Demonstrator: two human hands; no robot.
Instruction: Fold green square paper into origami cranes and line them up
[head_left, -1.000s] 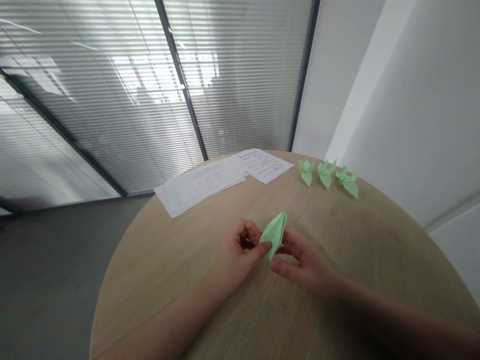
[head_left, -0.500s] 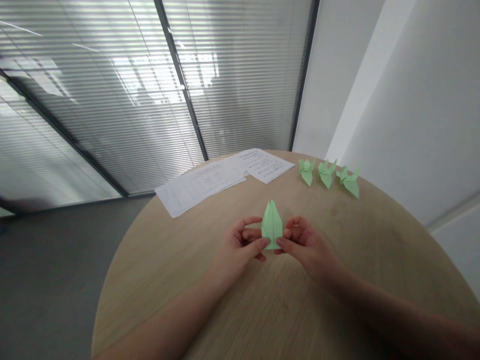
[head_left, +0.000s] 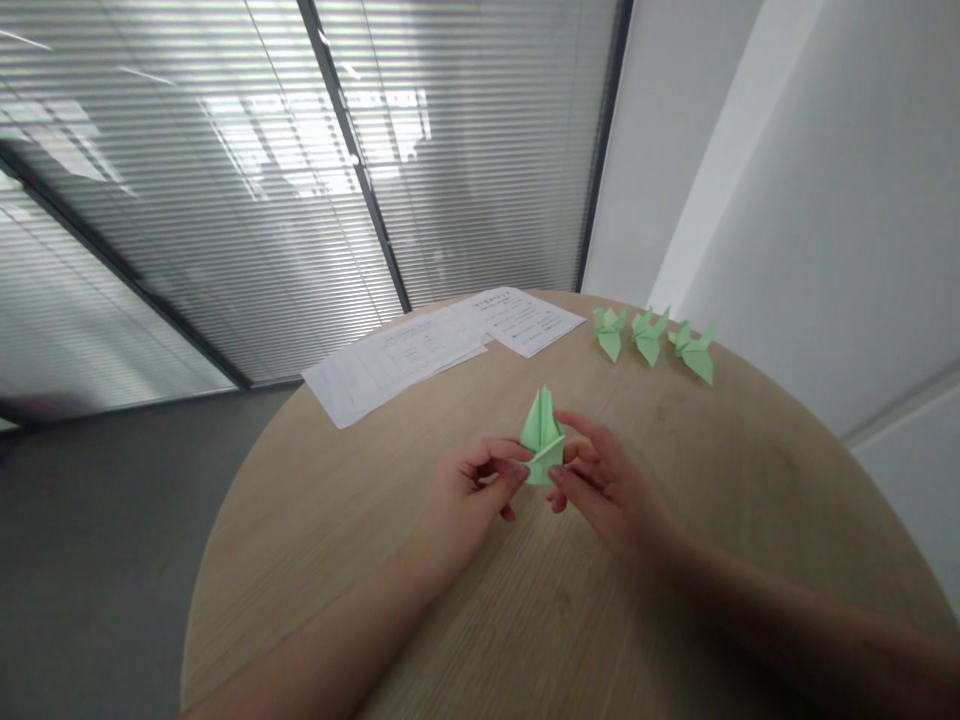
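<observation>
Between my hands is a piece of folded green origami paper (head_left: 541,430), its narrow points facing away from me. A flap slants across its lower front. My left hand (head_left: 480,485) pinches the lower left side between thumb and index finger. On the other side, my right hand (head_left: 600,480) grips the lower right edge with its thumb in front, while the index finger reaches up along the right side. The fingers behind the paper are partly hidden.
Three finished green paper cranes (head_left: 646,337) stand in a row at the table's far right. Printed white sheets (head_left: 405,355) overlap near the far edge of the round wooden table (head_left: 315,560). Beyond are glass panels with blinds (head_left: 480,150) and a white wall (head_left: 840,220).
The front layer at the bottom of the folded paper has been turned so that a flap now slants across it. My right index finger has moved up along the right side.
</observation>
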